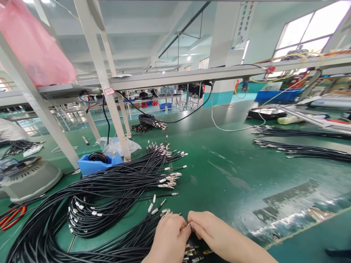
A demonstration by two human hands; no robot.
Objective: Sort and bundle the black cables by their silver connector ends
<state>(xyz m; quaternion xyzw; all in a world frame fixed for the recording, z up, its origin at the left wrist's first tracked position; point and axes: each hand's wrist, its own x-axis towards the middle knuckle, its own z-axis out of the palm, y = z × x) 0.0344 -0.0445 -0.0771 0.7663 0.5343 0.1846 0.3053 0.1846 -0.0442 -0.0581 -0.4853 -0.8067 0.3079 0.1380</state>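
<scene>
Hands [189, 233] over green tbl [208, 175], wkshp.

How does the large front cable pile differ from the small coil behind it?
The large front cable pile sweeps in a broad curve; the small coil is wound compactly. The pile's metal ends fan out; the coil's are bunched together. Both are black cables on the green table.
</scene>
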